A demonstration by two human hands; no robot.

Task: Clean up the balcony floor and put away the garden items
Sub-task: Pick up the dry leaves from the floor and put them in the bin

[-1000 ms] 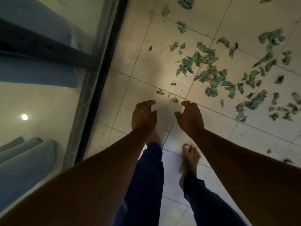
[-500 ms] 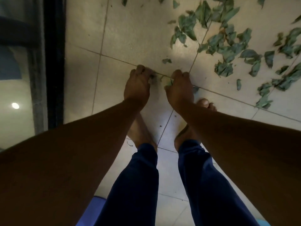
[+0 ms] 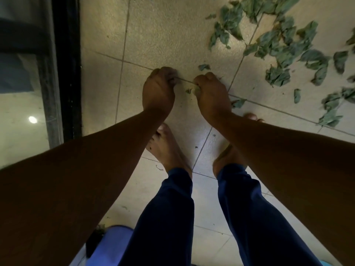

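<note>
Dry green leaves point(image 3: 278, 41) lie scattered over the pale tiled balcony floor point(image 3: 163, 31), mostly at the upper right. Both my hands reach down to the floor in front of my bare feet. My left hand point(image 3: 158, 89) has its fingers curled closed against the tile; what they hold is hidden. My right hand point(image 3: 209, 93) is closed on a few small leaf pieces point(image 3: 192, 90) that show at its fingers. One small leaf point(image 3: 204, 67) lies just beyond my right hand, and another point(image 3: 238, 103) lies beside it.
A black door frame point(image 3: 66, 64) with glass point(image 3: 19, 121) runs along the left. A blue-purple container point(image 3: 113, 244) with dark debris at its rim sits at the bottom, behind my feet. My legs in dark blue trousers point(image 3: 169, 217) stand mid-frame.
I have bent lower and the floor looks closer. My hands went from open above the tiles to closed at the floor, the right one on leaf pieces.
</note>
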